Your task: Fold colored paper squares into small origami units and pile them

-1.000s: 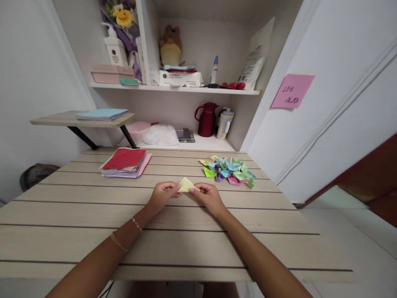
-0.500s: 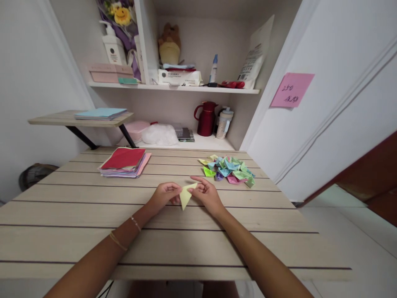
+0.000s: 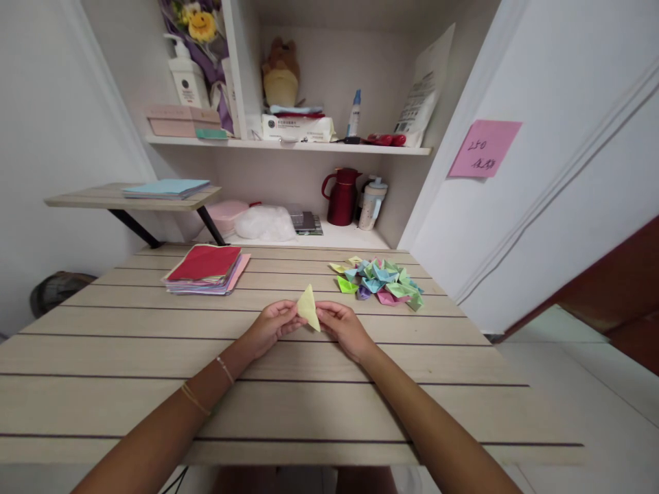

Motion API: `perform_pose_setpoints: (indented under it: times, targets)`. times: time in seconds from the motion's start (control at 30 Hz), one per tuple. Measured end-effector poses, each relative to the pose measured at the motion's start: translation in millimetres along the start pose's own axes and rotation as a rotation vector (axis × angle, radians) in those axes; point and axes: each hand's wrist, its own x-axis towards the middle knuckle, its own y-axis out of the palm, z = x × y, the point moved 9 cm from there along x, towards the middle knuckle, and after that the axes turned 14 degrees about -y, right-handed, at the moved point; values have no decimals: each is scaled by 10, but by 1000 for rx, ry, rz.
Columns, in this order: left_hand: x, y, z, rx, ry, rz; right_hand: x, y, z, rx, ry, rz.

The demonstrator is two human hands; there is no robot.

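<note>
A small piece of folded yellow paper [image 3: 309, 309], roughly triangular, is held between my two hands above the middle of the table. My left hand [image 3: 276, 324] pinches its left edge between thumb and fingers. On the opposite side, my right hand [image 3: 344, 326] grips the right edge near the lower part. Behind and to the right lies a heap of folded paper boats [image 3: 384, 280] in green, blue, pink, yellow and purple. A stack of coloured paper sheets [image 3: 206, 266], red on top, rests at the back left.
The slatted wooden table [image 3: 288, 412] spans the foreground. At its back left stands a small raised shelf [image 3: 87, 197] bearing light blue paper [image 3: 167, 187]. A dark red jug [image 3: 343, 197] and a pale cup [image 3: 373, 204] stand in the cabinet behind.
The yellow paper has turned, its point now upward instead of only hanging down. My right index finger, stretched out before, has curled in to the paper's edge.
</note>
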Motion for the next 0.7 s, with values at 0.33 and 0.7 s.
perform_pose_setpoints:
  times: [0.33,0.7]
  targets:
    - [-2,22,15,4,-3,4,-14,34,28,-33,-10,2]
    - [-8,-1,4,203,15,-108,-43,104,431,-764,-416,91]
